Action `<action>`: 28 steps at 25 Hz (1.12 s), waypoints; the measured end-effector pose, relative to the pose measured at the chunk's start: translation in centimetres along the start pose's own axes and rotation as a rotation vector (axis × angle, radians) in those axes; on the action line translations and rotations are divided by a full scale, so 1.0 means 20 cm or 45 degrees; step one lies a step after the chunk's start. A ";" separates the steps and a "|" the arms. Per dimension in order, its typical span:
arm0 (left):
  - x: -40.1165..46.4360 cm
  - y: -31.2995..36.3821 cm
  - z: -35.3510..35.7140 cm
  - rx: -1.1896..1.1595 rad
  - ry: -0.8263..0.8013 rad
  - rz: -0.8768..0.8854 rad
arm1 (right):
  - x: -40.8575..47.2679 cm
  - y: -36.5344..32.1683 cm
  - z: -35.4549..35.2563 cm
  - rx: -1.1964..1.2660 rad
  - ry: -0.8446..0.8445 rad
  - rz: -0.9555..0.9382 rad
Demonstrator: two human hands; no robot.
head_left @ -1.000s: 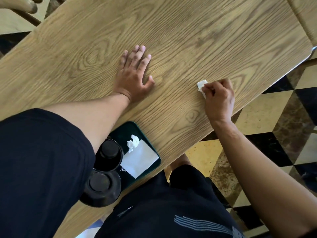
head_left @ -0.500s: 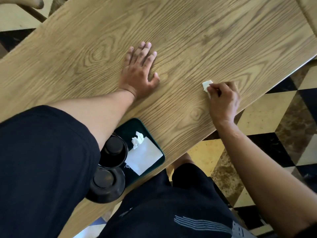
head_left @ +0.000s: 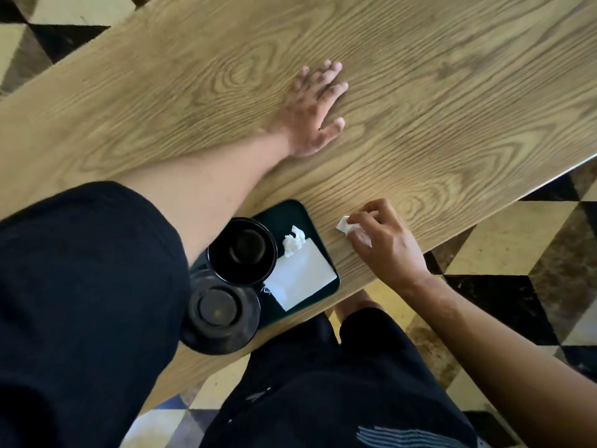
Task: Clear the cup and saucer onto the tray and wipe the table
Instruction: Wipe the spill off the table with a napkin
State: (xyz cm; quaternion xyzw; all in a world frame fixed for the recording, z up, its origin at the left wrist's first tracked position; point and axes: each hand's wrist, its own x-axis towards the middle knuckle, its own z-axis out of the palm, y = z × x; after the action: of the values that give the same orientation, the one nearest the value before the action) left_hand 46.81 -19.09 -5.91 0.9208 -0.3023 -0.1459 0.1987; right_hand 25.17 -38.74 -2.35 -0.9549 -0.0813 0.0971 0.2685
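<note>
I see the left hand [head_left: 311, 113] flat on the wooden table [head_left: 452, 76], palm down, fingers [head_left: 336, 88] spread wide, holding nothing. It's blurred. The forearm runs back to a black sleeve [head_left: 80, 286] at lower left.

Right hand [head_left: 384, 240] sits near the table's near edge, fingers pinched on a small wad of white tissue [head_left: 343, 225] pressed to the wood, just right of the tray.

Dark green tray [head_left: 292, 211] is at the near edge, partly under my left arm. On it: black cup [head_left: 242, 250], upright, dark inside, can't tell if there's liquid. Black saucer [head_left: 223, 318] sits just in front of the cup, touching or slightly overlapped by it, its near rim overhanging the table edge. Right of the cup lies a flat white napkin [head_left: 303, 276], with a crumpled white tissue scrap [head_left: 294, 242] at its far corner.

Checkered floor [head_left: 517, 253] shows beyond the edge.
</note>
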 end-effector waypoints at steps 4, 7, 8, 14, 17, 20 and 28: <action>-0.25 -0.24 -0.09 -0.016 0.085 -0.064 | 0.01 -0.02 -0.04 0.029 -0.090 0.213; -0.56 -0.42 -0.13 0.077 0.187 -0.290 | 0.10 -0.08 -0.05 0.228 -0.044 0.288; -0.65 -0.47 -0.14 0.102 0.204 -0.334 | 0.14 -0.12 -0.06 0.282 -0.024 0.279; -0.83 -0.49 -0.06 0.187 0.360 -0.356 | 0.40 -0.39 -0.08 0.301 -0.278 -0.103; -0.83 -0.50 -0.07 0.146 0.403 -0.361 | 0.44 -0.47 -0.03 0.174 -0.456 -0.209; -0.83 -0.50 -0.06 0.148 0.433 -0.359 | 0.45 -0.50 -0.01 0.127 -0.510 -0.199; -0.83 -0.51 -0.04 0.170 0.469 -0.349 | 0.32 -0.49 -0.05 0.148 -0.284 -0.077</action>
State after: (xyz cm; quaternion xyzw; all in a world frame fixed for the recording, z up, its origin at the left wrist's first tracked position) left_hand 39.35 -1.01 -7.33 0.9754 -0.1421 0.0191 0.1675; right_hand 30.60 -29.72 2.68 -0.9181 -0.1337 0.1991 0.3154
